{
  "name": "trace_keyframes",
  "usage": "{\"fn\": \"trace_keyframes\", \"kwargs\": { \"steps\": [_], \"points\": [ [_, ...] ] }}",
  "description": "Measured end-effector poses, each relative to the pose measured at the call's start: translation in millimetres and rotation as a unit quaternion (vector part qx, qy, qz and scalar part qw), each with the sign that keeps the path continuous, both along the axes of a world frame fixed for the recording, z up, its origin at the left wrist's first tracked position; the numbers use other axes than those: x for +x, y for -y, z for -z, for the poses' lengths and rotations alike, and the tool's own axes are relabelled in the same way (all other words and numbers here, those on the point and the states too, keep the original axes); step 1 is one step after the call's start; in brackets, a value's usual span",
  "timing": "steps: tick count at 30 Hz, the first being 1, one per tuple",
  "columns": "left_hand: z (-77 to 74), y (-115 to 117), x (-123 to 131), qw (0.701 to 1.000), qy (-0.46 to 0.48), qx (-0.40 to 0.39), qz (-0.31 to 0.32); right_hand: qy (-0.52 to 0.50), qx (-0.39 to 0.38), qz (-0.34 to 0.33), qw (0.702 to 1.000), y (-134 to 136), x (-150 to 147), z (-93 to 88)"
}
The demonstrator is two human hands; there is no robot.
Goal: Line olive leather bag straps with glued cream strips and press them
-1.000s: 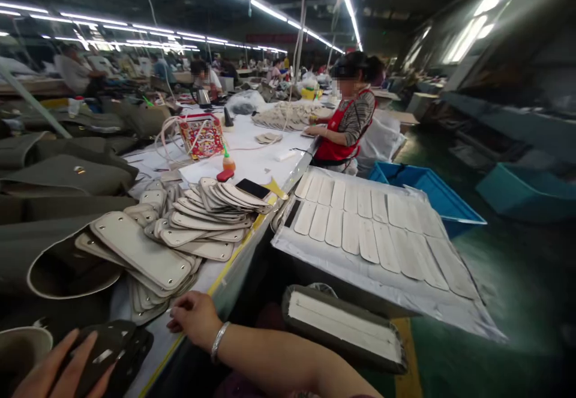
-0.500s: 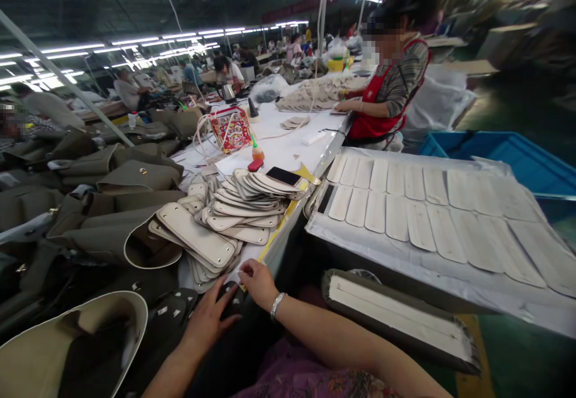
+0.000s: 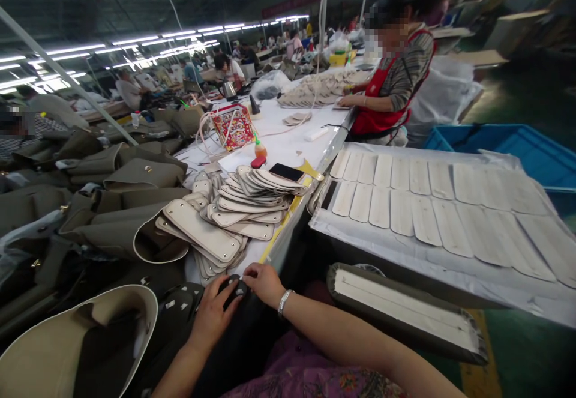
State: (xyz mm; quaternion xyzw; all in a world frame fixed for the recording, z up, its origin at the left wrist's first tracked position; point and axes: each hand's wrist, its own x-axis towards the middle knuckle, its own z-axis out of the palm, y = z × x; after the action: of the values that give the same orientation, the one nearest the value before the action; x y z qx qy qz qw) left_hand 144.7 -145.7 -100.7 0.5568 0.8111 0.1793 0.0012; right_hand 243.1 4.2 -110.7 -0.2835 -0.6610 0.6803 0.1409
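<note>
My left hand has its thumb and forefinger curved about the rounded end of a dark piece, which carries small white patches. Beside it, my right hand is closed in a pinch, its fingertips touching or very near the dark piece's edge. Whatever sits in that pinch is too small to make out. Left of my left hand lie more dark pieces with white patches. Just beyond both hands is a messy stack of cream panels with metal studs at their corners.
A phone rests on the cream panels, near a glue bottle. Dark bag bodies crowd the left. On the right, rows of pale strips cover a board. Across the table a co-worker in a red apron handles pieces.
My left hand's fingers have drawn in round the dark piece, showing more of its white patches. My right hand stays pinched beside it. The view has shifted slightly.
</note>
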Motion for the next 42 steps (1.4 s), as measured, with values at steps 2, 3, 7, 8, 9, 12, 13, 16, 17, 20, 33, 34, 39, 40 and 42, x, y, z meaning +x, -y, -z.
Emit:
{"fn": "trace_keyframes", "kwargs": {
  "steps": [2,3,7,8,9,12,13,16,17,20,33,34,39,40,42],
  "points": [
    [-2.6,0.2,0.8,1.000,-0.004,0.013,0.009,-0.002,0.014,0.005,1.000,0.0,0.5,-0.1],
    [-4.0,0.2,1.7,1.000,-0.010,0.015,0.012,-0.004,0.021,0.010,1.000,0.1,0.8,-0.3],
    [-8.0,0.7,6.8,0.999,-0.042,0.006,0.012,-0.007,0.045,0.040,0.998,1.2,1.4,-0.7],
    [-8.0,1.2,7.7,0.999,-0.047,0.003,0.012,-0.007,0.048,0.048,0.998,1.5,1.2,-0.1],
    [-7.5,1.9,8.1,0.999,-0.050,0.000,0.013,-0.007,0.049,0.053,0.997,1.6,0.7,0.9],
    [-3.2,4.2,6.9,0.999,-0.051,0.006,0.018,-0.008,0.046,0.053,0.997,1.4,-1.6,5.8],
    [-1.2,4.8,6.1,0.998,-0.052,0.011,0.018,-0.008,0.044,0.050,0.998,1.1,-2.4,7.5],
    [3.5,5.3,4.2,0.998,-0.053,0.021,0.012,-0.010,0.046,0.037,0.998,0.0,-3.7,11.1],
    [4.3,5.1,3.9,0.998,-0.052,0.022,0.010,-0.010,0.048,0.032,0.998,-0.4,-3.7,11.7],
    [4.6,3.9,4.4,0.999,-0.045,0.023,0.003,-0.003,0.060,0.019,0.998,-1.4,-2.9,11.5],
    [-0.6,1.5,5.5,0.999,-0.026,0.025,-0.011,0.046,0.153,-0.016,0.987,-2.2,0.3,-5.1],
    [-0.4,1.2,5.6,0.999,-0.025,0.025,-0.012,0.049,0.162,-0.018,0.985,-2.2,0.5,-6.0],
    [2.3,0.9,5.9,0.999,-0.023,0.030,-0.017,0.062,0.209,-0.023,0.976,-0.4,0.0,-10.9],
    [2.8,1.1,6.1,0.999,-0.022,0.031,-0.018,0.063,0.218,-0.026,0.974,0.2,-0.4,-12.0],
    [3.4,1.7,6.6,0.999,-0.019,0.033,-0.021,0.064,0.237,-0.032,0.969,2.0,-1.5,-13.9]
  ]
}}
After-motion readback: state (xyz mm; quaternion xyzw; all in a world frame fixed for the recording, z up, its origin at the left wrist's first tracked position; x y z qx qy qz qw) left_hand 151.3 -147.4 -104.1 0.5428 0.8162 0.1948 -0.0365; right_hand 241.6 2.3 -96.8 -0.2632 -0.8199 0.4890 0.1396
